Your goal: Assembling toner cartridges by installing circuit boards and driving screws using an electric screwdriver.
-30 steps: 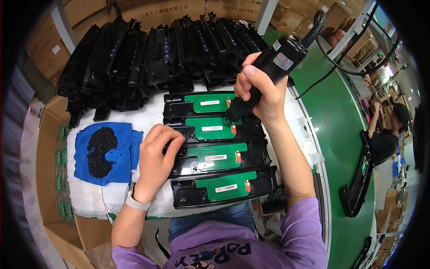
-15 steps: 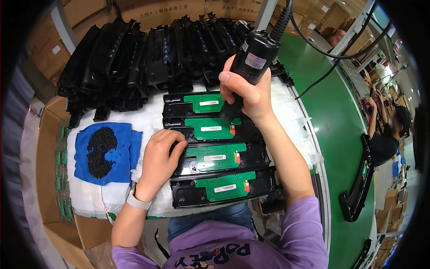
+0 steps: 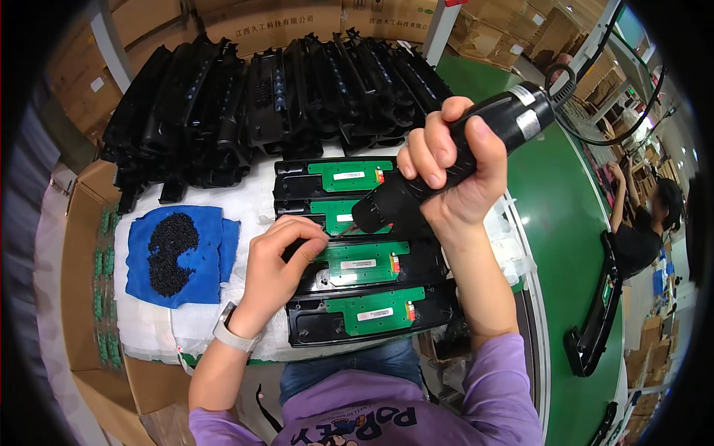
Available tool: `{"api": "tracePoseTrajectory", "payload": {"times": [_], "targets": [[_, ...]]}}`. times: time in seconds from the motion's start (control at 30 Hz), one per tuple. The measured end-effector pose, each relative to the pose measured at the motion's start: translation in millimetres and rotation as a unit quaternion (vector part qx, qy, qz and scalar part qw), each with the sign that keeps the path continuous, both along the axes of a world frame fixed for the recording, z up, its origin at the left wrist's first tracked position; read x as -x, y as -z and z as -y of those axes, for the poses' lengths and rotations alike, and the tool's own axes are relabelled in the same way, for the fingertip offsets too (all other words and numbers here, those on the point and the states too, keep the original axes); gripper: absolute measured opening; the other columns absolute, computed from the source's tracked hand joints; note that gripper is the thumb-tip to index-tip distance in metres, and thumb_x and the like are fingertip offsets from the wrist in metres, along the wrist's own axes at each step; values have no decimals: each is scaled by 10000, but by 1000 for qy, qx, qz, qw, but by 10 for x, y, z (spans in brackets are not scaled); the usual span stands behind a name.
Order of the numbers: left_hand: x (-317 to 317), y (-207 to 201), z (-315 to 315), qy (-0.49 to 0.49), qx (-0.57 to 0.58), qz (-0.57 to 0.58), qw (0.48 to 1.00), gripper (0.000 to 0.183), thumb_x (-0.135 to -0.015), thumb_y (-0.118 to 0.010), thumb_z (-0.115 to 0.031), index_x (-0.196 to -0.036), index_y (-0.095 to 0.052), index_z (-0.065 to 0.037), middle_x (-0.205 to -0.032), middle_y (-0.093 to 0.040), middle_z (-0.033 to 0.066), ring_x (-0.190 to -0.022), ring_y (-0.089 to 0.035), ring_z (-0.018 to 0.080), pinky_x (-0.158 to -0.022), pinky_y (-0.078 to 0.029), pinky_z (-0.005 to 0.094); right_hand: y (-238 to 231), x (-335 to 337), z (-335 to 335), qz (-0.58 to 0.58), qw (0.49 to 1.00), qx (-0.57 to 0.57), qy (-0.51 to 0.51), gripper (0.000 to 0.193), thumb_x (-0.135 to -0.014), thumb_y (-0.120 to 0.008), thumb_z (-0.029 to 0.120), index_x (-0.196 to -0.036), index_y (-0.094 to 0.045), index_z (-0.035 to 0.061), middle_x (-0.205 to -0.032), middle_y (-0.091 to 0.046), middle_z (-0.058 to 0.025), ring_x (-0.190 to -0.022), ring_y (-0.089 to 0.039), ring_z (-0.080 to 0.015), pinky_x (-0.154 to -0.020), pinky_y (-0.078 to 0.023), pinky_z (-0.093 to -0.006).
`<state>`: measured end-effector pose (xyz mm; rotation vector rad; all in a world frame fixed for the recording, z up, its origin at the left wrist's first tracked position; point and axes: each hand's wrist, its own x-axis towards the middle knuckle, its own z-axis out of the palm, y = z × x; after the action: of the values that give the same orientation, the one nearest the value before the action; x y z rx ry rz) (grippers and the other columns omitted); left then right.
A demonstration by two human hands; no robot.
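1. Right hand point(image 3: 454, 175) is gripping the black electric screwdriver point(image 3: 454, 160) fully closed, tip angling down at frame centre.
2. Left hand point(image 3: 279, 260) is pinching something small, too small to tell, against the third black cartridge point(image 3: 372, 264).
3. Four cartridges with green boards are lying in a row on the bench point(image 3: 201, 320); which are already screwed, cannot tell.
4. Screw heap point(image 3: 172, 253) is sitting on blue cloth point(image 3: 204, 279), centre left; many cartridges are waiting stacked at the top.
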<state>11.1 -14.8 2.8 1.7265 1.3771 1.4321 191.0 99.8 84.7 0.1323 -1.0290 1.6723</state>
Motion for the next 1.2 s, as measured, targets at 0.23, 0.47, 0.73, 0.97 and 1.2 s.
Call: {"api": "tracePoseTrajectory", "payload": {"times": [0.23,0.47,0.73,0.97,1.2], "targets": [[-3,-34,19,55,-10,13,998,50,-753,-636,5,-759,-606,45,-807,-625,99,-859,-572,231,-808,-437,310,41,48,125,-8,1000,-9,-20,157,-872,-476,206,-955,-495,75,-599,-471,-30,-437,-444,-134,-508,-433,-320],[19,31,65,77,91,121,985,122,-698,-675,15,-811,-631,30,-836,-633,82,-823,-586,192,-771,-457,300,61,71,182,-9,1000,12,-8,152,-872,-476,205,-953,-495,78,-600,-464,-36,-444,-447,-137,-512,-436,-322],[362,-281,181,-131,-13,-182,975,299,-689,-695,-102,-956,-605,-2,-938,-614,133,-882,-583,284,-780,-451,333,101,-175,-40,240,958,-99,124,226,-788,-567,175,-913,-461,20,-546,-424,-34,-401,-406,-121,-428,-360,-270],[1333,-148,767,-409,172,-536,718,278,-750,-689,-201,-882,-606,29,-863,-566,142,-859,-539,322,-713,-446,402,131,-97,-105,271,949,-74,142,218,-760,-596,141,-882,-474,9,-541,-455,-52,-404,-418,-125,-420,-343,-259],[1442,-42,795,-395,184,-484,759,124,-770,-650,-116,-812,-600,-12,-809,-548,132,-789,-539,321,-653,-440,397,133,-53,-104,300,939,-75,154,192,-729,-624,121,-798,-488,4,-533,-480,-62,-397,-440,-128,-403,-357,-248]]}}
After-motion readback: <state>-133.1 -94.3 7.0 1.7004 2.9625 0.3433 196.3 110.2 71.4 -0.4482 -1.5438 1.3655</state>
